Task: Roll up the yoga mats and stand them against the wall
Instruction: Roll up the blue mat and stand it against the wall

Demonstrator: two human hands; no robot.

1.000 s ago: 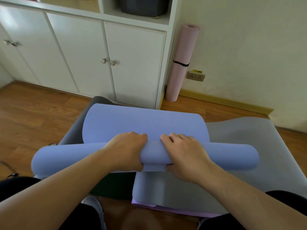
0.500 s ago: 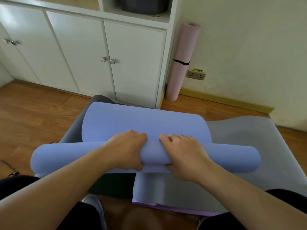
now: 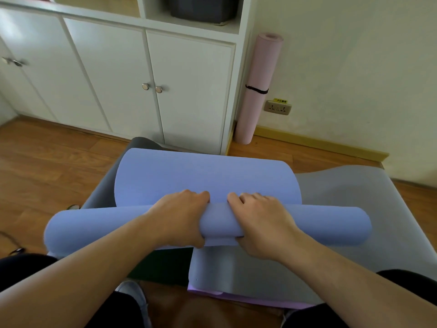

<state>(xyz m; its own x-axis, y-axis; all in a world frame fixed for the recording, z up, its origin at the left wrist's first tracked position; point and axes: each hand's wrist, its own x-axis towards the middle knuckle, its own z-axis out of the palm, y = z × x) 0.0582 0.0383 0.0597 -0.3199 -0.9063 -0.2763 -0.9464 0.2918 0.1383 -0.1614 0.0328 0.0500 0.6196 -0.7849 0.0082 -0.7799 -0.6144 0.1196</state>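
— Where is the mat being rolled?

— The blue mat [image 3: 208, 178] lies across the floor in front of the person, its near part wound into a roll [image 3: 94, 227] that runs left to right, its far part flat and reaching toward the white cabinet [image 3: 189, 91]. It rests on a grey mat [image 3: 354, 192], with a purple mat [image 3: 248, 299] showing at the near edge under that.

— And the hands?

— Both sit side by side on the middle of the roll. The left hand [image 3: 179, 218] wraps over the top, fingers curled together down the far side, thumb under the near side. The right hand [image 3: 262, 223] does the same, its fingers [image 3: 243, 200] close together and bent over the roll, the tips pressed where roll meets flat mat.

— Any mat done?

— A pink mat [image 3: 259, 91], rolled and tied with a black band [image 3: 256, 89], stands upright in the corner between cabinet and wall [image 3: 354, 55], just beside a wall socket [image 3: 277, 107].
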